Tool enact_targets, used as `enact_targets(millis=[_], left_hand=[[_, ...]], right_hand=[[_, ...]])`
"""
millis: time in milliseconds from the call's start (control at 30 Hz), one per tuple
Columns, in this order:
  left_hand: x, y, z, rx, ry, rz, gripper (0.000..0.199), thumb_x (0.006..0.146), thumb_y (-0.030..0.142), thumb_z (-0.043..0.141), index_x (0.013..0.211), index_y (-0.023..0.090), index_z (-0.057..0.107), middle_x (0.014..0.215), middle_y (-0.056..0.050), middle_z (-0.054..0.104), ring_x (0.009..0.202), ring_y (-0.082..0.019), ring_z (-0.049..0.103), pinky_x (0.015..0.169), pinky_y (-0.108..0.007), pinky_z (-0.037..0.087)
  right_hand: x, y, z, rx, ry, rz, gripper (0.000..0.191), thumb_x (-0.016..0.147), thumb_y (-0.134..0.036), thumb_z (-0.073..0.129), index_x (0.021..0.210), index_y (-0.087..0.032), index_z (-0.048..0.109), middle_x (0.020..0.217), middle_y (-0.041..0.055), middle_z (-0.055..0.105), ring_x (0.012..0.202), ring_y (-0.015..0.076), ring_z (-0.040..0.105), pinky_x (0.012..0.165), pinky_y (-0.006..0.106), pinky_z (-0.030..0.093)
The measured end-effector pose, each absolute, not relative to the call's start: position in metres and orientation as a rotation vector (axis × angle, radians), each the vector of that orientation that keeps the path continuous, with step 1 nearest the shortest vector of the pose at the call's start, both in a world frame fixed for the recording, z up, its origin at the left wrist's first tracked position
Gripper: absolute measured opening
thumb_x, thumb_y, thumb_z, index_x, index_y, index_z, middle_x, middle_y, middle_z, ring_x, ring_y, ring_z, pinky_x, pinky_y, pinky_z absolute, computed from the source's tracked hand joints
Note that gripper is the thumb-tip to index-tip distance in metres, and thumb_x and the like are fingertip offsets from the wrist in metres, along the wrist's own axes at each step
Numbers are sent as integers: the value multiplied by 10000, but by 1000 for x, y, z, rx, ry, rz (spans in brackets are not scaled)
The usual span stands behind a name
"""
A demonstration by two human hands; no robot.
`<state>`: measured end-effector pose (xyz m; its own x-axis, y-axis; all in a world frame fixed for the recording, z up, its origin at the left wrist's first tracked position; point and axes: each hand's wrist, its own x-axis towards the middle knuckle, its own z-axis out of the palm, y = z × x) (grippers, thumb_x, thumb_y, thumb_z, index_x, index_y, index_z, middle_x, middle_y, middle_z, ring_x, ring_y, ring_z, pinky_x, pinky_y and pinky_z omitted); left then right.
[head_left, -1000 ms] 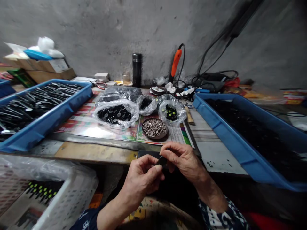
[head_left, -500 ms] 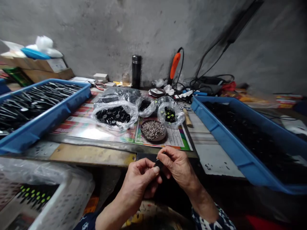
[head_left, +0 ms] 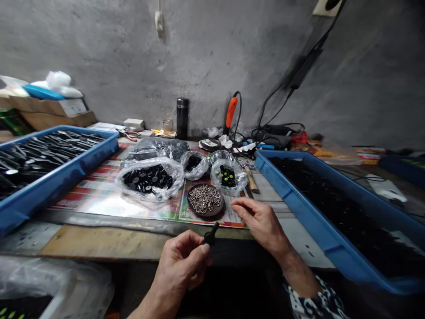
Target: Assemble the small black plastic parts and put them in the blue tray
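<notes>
Between the thumb and fingers of my left hand (head_left: 181, 263) is a small black part (head_left: 211, 235), its narrow end pointing up and right. My right hand (head_left: 262, 223) is raised over the table's front edge, beside the round dish, with thumb and index finger close together; whether anything is between them is too small to tell. The brown dish (head_left: 222, 210) holds a heap of small metal pins (head_left: 205, 198). Behind it stand open plastic bags, one with black pieces (head_left: 148, 178), another with black and yellow-green pieces (head_left: 227, 176).
Long blue trays stand at the left (head_left: 71, 169) and right (head_left: 295, 195), both with dark parts. A black flask (head_left: 182, 118), an orange-handled tool (head_left: 231, 112) and cables are by the wall. A plastic-lined white basket (head_left: 79, 283) sits low at the left.
My right hand has left the black part and moved right, toward the dish. My left hand still holds the part, now more exposed. The camera view has tilted up and shifted right.
</notes>
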<state>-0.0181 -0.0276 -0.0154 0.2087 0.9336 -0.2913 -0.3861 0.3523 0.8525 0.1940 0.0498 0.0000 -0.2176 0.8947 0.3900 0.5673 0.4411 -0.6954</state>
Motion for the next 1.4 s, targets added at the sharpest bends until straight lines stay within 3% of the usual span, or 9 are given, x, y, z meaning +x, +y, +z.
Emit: enact_targets(millis=[100,167,467,667,867,1100,1400], left_hand=[[-20,-23,-16,727,937,1050,523,629,555,867,755,160,550,549,25,592,362,-25,362,347,-139,231],[-22,-21,-16,722,949,1059,529,619,556,874,768,159,558,549,27,589,364,-25,360,349,-139,231],[-28,-15,-16,724,981,1081,493,653,537,864,769,155,575,580,11,607,372,-26,369,356,-139,232],[-28,-12,-21,701,991,1072,503,659,550,857,786,161,565,585,3,623,364,-31,378,345,-135,240],[-28,-13,-19,716,985,1080,483,678,534,850,773,152,568,596,6,622,373,-28,387,355,-138,266],[-27,-13,-17,714,975,1087,464,687,516,846,775,151,573,602,6,625,370,-27,388,349,-137,239],[-29,-13,-19,733,950,1108,428,719,478,830,761,149,559,607,9,626,367,-26,389,342,-134,231]], right_hand=[[209,81,-2,-1292,-2026,207,238,929,-275,502,893,-172,713,858,72,700,789,242,671,717,324,514],[215,98,-5,-1322,-2051,157,208,894,-225,523,901,-174,724,916,90,705,857,268,671,761,351,509],[204,101,-10,-1240,-2257,157,159,902,-80,639,1008,-158,728,970,77,672,924,244,643,825,345,504],[190,83,-12,-1199,-2409,112,325,836,-53,784,1130,-153,690,1008,85,631,982,281,601,828,390,531],[188,79,-17,-1225,-2445,8,335,797,-19,813,1093,-130,702,1005,96,619,966,303,582,805,421,549],[183,78,-20,-1111,-2472,-21,204,825,35,727,917,-146,713,931,82,629,917,283,580,773,385,527],[180,83,-21,-976,-2491,97,209,853,40,685,843,-168,665,893,54,623,876,235,559,757,320,468]])
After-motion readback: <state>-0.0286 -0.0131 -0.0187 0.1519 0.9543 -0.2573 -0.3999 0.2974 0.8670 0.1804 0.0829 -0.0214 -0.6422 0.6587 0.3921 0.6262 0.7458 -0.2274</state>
